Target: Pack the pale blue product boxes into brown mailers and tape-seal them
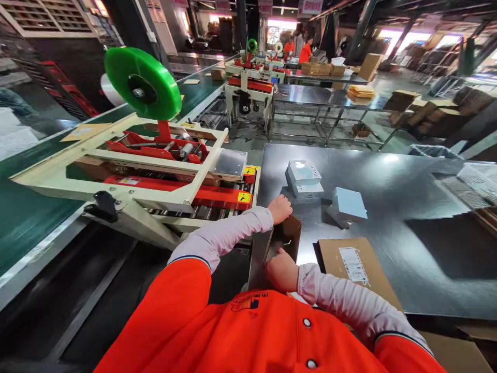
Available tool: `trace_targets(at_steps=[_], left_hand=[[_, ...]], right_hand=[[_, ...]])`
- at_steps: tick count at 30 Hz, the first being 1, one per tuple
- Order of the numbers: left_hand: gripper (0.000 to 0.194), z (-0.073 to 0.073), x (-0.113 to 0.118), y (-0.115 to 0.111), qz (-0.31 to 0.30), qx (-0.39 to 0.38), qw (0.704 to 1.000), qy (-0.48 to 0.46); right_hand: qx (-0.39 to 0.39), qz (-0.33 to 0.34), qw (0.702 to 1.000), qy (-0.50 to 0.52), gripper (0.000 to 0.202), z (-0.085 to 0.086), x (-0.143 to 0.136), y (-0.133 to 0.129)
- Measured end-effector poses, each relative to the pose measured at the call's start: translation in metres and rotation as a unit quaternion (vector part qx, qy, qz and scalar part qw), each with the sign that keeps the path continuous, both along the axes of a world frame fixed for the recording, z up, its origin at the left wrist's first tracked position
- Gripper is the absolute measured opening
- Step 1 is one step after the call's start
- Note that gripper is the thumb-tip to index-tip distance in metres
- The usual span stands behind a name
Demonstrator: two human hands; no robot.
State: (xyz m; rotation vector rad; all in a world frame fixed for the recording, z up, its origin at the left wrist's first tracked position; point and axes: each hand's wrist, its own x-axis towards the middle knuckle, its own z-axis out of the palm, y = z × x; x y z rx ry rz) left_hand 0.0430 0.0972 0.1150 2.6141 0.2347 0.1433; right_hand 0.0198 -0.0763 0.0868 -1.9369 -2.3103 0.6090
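Note:
A small brown cardboard box (292, 234) stands at the left edge of the metal table, close to my body. My left hand (280, 209) is closed over its far edge. At the near end, my right hand (282, 270) has its fingers curled round the box's rim, thumb up; its fingertips are partly hidden. Just beyond the box lie two stacked white boxes (305, 172). Another white box (349, 203) sits to their right. Close to my right forearm is a flat brown carton (357, 264) with a white label.
To the left stands a carton-taping machine (186, 181) with a big green tape roll (143, 84). A green conveyor belt (23, 202) runs behind it. The metal table (388, 197) extends right. Farther off are another machine (248, 90), stacked cartons (430, 116) and people in orange (305, 53).

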Motion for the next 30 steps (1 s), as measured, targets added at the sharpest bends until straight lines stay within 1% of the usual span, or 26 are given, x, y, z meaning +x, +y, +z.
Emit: trace_targets(at_steps=[2, 3, 4, 5, 6, 8, 9, 10, 11, 12, 13, 14, 16, 17, 18, 20, 21, 22, 23, 24, 25, 26, 27, 28, 29, 30], left_hand=[[0.02, -0.01, -0.024, 0.005, 0.004, -0.005, 1.0, 0.019], [0.024, -0.016, -0.035, 0.005, 0.0, -0.014, 0.999, 0.029], [0.029, -0.021, -0.042, 0.004, -0.003, -0.025, 0.999, 0.041], [0.033, -0.026, -0.047, 0.002, 0.0, -0.04, 0.998, 0.05], [0.034, -0.031, -0.048, -0.001, 0.011, -0.056, 0.997, 0.049], [0.029, -0.039, -0.04, -0.013, 0.026, -0.09, 0.995, 0.017], [0.023, -0.043, -0.033, -0.02, 0.027, -0.107, 0.994, -0.008], [0.015, -0.048, -0.026, -0.028, 0.021, -0.123, 0.992, -0.032], [0.008, -0.052, -0.019, -0.035, 0.015, -0.139, 0.989, -0.054], [0.01, -0.055, -0.012, -0.04, 0.019, -0.157, 0.985, -0.07], [0.018, -0.058, -0.006, -0.041, 0.04, -0.179, 0.98, -0.083], [0.027, -0.059, -0.001, -0.039, 0.074, -0.209, 0.971, -0.093], [0.039, -0.058, 0.006, -0.023, 0.129, -0.295, 0.944, -0.072], [0.043, -0.056, 0.01, -0.01, 0.135, -0.342, 0.929, -0.032], [0.048, -0.054, 0.013, 0.005, 0.125, -0.381, 0.916, 0.018], [0.058, -0.052, 0.021, 0.033, 0.082, -0.425, 0.893, 0.124], [0.063, -0.053, 0.025, 0.044, 0.062, -0.434, 0.881, 0.176], [0.068, -0.055, 0.028, 0.051, 0.049, -0.438, 0.871, 0.218], [0.071, -0.056, 0.031, 0.055, 0.041, -0.443, 0.861, 0.248], [0.073, -0.058, 0.032, 0.055, 0.032, -0.45, 0.853, 0.264], [0.076, -0.058, 0.032, 0.054, 0.02, -0.453, 0.852, 0.261], [0.078, -0.056, 0.03, 0.051, 0.003, -0.45, 0.861, 0.235], [0.081, -0.053, 0.026, 0.047, -0.019, -0.438, 0.879, 0.19], [0.083, -0.05, 0.02, 0.042, -0.048, -0.412, 0.899, 0.139], [0.085, -0.046, 0.012, 0.037, -0.079, -0.374, 0.919, 0.097], [0.082, -0.043, 0.001, 0.031, -0.106, -0.329, 0.936, 0.066]], right_hand=[[-0.065, 0.057, 0.994, -0.065, 0.01, 0.009, 0.011, 0.016], [-0.093, 0.061, 0.989, -0.103, 0.017, 0.014, 0.018, 0.024], [-0.108, 0.044, 0.984, -0.132, 0.025, 0.019, 0.025, 0.032], [-0.109, 0.012, 0.982, -0.151, 0.03, 0.023, 0.031, 0.037], [-0.103, -0.021, 0.981, -0.166, 0.032, 0.025, 0.036, 0.04], [-0.078, -0.069, 0.976, -0.189, 0.027, 0.025, 0.044, 0.036], [-0.062, -0.078, 0.977, -0.19, 0.023, 0.023, 0.05, 0.029], [-0.046, -0.071, 0.981, -0.176, 0.02, 0.02, 0.056, 0.02], [-0.034, -0.053, 0.988, -0.143, 0.017, 0.017, 0.063, 0.01], [-0.021, -0.03, 0.995, -0.089, 0.016, 0.014, 0.07, 0.0], [-0.004, -0.009, 1.0, -0.016, 0.02, 0.011, 0.077, -0.007], [0.018, 0.004, 0.998, 0.065, 0.027, 0.008, 0.082, -0.012], [0.059, 0.013, 0.975, 0.214, 0.039, 0.001, 0.085, -0.013], [0.069, 0.013, 0.96, 0.271, 0.044, -0.003, 0.083, -0.009], [0.066, 0.018, 0.947, 0.314, 0.047, -0.007, 0.08, -0.003], [0.027, 0.025, 0.924, 0.38, 0.05, -0.017, 0.078, 0.008], [0.0, 0.007, 0.911, 0.412, 0.051, -0.023, 0.081, 0.012], [-0.013, -0.046, 0.895, 0.444, 0.054, -0.028, 0.088, 0.014], [-0.01, -0.124, 0.873, 0.472, 0.057, -0.033, 0.1, 0.013], [0.008, -0.213, 0.844, 0.492, 0.06, -0.038, 0.115, 0.011], [0.031, -0.307, 0.811, 0.497, 0.063, -0.042, 0.133, 0.007], [0.042, -0.391, 0.778, 0.489, 0.066, -0.045, 0.153, 0.003], [0.026, -0.46, 0.751, 0.473, 0.068, -0.046, 0.173, 0.0], [-0.021, -0.503, 0.733, 0.458, 0.069, -0.045, 0.192, -0.003], [-0.087, -0.519, 0.726, 0.443, 0.069, -0.042, 0.211, -0.004], [-0.142, -0.519, 0.733, 0.416, 0.065, -0.037, 0.228, -0.004]])
